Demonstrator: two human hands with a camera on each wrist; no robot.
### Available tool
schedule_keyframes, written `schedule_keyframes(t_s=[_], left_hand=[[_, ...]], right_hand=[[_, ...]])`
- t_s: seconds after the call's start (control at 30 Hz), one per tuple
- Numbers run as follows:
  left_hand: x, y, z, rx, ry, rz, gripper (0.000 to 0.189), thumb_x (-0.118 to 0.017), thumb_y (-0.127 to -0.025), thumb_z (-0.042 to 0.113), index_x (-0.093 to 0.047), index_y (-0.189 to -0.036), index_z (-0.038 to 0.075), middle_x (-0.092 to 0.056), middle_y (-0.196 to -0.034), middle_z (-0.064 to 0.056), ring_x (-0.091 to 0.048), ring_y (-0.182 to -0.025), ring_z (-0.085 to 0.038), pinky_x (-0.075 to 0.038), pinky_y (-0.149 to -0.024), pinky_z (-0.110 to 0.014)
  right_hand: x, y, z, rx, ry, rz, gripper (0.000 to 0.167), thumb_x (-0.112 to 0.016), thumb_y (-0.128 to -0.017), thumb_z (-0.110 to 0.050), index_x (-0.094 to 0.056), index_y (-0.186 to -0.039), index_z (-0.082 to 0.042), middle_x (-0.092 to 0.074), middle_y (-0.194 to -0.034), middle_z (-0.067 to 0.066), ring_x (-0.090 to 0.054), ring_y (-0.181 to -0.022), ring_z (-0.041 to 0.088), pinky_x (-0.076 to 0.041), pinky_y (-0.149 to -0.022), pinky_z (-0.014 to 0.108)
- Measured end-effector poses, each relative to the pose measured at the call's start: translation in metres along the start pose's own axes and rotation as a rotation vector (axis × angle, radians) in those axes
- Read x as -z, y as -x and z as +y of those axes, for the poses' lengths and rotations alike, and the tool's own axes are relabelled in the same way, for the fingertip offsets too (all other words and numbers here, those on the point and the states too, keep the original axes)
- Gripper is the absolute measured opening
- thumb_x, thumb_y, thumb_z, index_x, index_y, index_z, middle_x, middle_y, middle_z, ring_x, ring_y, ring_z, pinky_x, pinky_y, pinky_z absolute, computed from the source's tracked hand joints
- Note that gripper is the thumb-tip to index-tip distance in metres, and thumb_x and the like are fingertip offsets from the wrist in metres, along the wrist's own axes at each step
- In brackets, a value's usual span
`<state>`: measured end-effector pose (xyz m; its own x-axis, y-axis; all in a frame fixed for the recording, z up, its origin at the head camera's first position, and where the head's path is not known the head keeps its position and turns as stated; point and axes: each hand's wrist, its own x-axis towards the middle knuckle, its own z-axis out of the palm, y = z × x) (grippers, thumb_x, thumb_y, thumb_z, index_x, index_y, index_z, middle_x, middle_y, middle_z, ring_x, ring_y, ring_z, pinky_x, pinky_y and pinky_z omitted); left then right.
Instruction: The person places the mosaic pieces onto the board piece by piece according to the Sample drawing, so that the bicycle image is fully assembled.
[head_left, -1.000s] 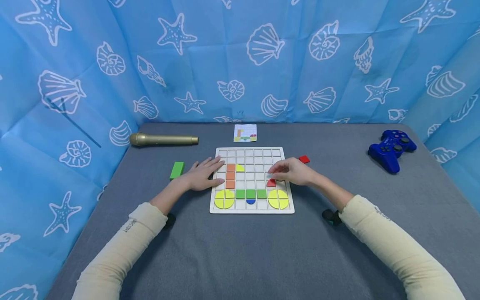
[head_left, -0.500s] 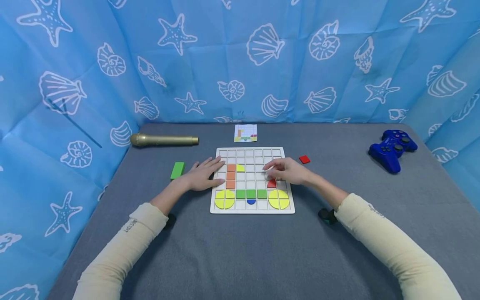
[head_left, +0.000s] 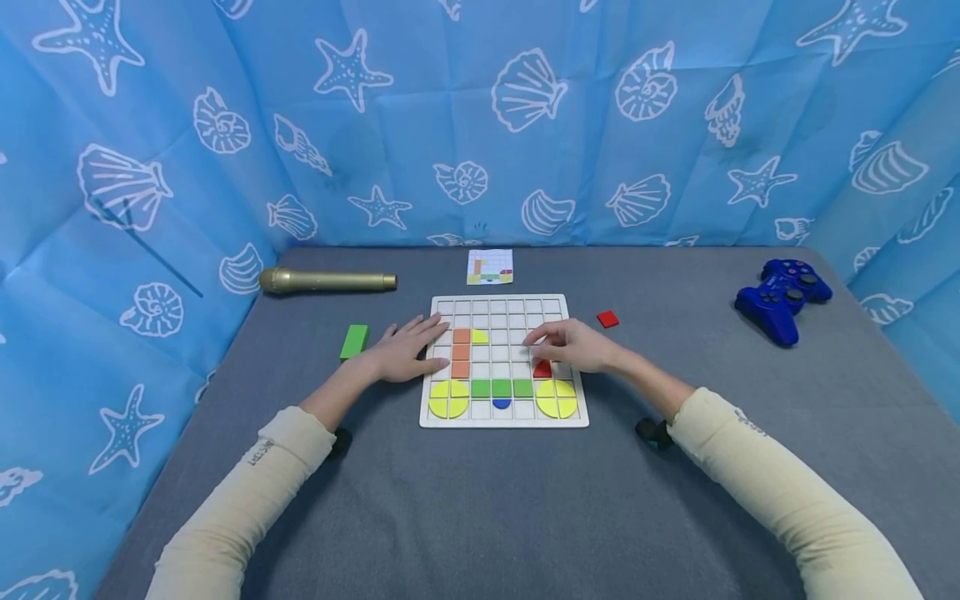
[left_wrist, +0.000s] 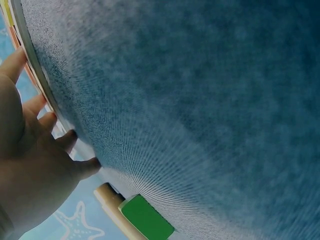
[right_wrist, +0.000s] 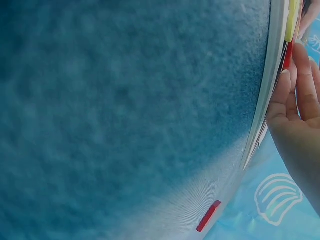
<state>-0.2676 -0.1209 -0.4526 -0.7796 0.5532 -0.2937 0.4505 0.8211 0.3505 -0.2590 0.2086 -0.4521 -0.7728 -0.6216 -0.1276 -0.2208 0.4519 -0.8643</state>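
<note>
In the head view, my left hand point(head_left: 406, 350) lies with spread, straight fingers over the left edge of a white grid board point(head_left: 502, 416). My right hand point(head_left: 576, 345) hovers over the board's right side, fingers loosely bent. Its thumb is right at a red tile point(head_left: 542, 370) set in a cell, and partly covers it. The right wrist view shows that red tile point(right_wrist: 288, 55) beside the fingertips. Orange tiles point(head_left: 461, 352) form a column at left, with a yellow quarter-round tile point(head_left: 480, 336) at its top. Green square tiles point(head_left: 502, 388) form a row above a blue half-round tile point(head_left: 502, 403).
Yellow circles of quarter tiles point(head_left: 448, 399) fill the board's lower corners. A loose red tile point(head_left: 607, 319) lies right of the board, a green block point(head_left: 355, 342) left. Behind are a pattern card point(head_left: 490, 267) and a gold microphone point(head_left: 327, 280); a blue game controller point(head_left: 784, 301) lies far right.
My right hand has shifted slightly left over the board, its fingers staying close to the red tile. My left hand has stayed in place on the board's edge.
</note>
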Motion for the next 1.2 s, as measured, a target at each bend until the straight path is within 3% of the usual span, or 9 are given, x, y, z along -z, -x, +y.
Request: schedule_keyframes(t_s=[0.23,0.47,0.67,0.8,0.97,1.2], left_hand=[[0.001,0.003,0.001,-0.001,0.003,0.000,0.072,-0.046,-0.098,0.049,-0.017,-0.155,0.016,-0.007,-0.159,-0.006,-0.004,-0.143,-0.032,-0.003,-0.109,-0.060],[0.003,0.003,0.002,-0.001,0.001,0.004,0.072,-0.047,-0.098,0.049,-0.017,-0.155,0.016,-0.007,-0.159,-0.006,-0.004,-0.144,-0.032,-0.003,-0.109,-0.060],[0.004,0.002,0.002,0.007,-0.003,-0.003,0.072,-0.046,-0.098,0.050,-0.016,-0.155,0.017,-0.006,-0.159,-0.005,-0.003,-0.144,-0.031,-0.002,-0.109,-0.060],[0.004,0.002,0.002,0.001,-0.003,0.001,0.073,-0.046,-0.098,0.050,-0.016,-0.155,0.016,-0.007,-0.159,-0.005,-0.003,-0.144,-0.032,-0.003,-0.109,-0.061],[0.003,0.003,0.002,-0.012,0.003,0.007,0.073,-0.047,-0.098,0.049,-0.017,-0.154,0.015,-0.008,-0.159,-0.007,-0.004,-0.143,-0.033,-0.003,-0.108,-0.061],[0.003,0.003,0.003,-0.014,0.006,0.008,0.072,-0.047,-0.098,0.049,-0.018,-0.154,0.014,-0.009,-0.159,-0.008,-0.005,-0.143,-0.033,-0.003,-0.108,-0.062]], right_hand=[[-0.002,0.000,-0.001,-0.013,0.014,-0.006,0.026,-0.056,-0.097,-0.010,-0.062,-0.119,0.002,-0.070,-0.091,0.009,-0.060,-0.084,0.023,-0.038,-0.069,0.028],[-0.003,-0.002,-0.001,-0.002,0.037,0.006,0.025,-0.054,-0.097,-0.005,-0.062,-0.117,0.007,-0.069,-0.090,0.016,-0.059,-0.081,0.029,-0.035,-0.065,0.028],[-0.001,-0.001,-0.003,-0.003,0.026,0.003,0.025,-0.055,-0.097,-0.008,-0.063,-0.118,0.003,-0.070,-0.090,0.010,-0.061,-0.082,0.023,-0.038,-0.068,0.027],[0.003,0.001,-0.004,-0.076,-0.068,-0.005,0.030,-0.054,-0.099,-0.016,-0.061,-0.123,0.000,-0.070,-0.096,0.010,-0.062,-0.090,0.023,-0.045,-0.077,0.033],[0.011,0.001,-0.003,-0.177,-0.270,-0.030,0.042,-0.050,-0.101,-0.026,-0.053,-0.132,0.003,-0.064,-0.111,0.017,-0.058,-0.103,0.028,-0.047,-0.090,0.036],[0.024,0.001,-0.002,-0.214,-0.516,-0.002,0.055,-0.035,-0.106,-0.033,-0.040,-0.136,0.012,-0.052,-0.124,0.028,-0.053,-0.111,0.030,-0.042,-0.098,0.039]])
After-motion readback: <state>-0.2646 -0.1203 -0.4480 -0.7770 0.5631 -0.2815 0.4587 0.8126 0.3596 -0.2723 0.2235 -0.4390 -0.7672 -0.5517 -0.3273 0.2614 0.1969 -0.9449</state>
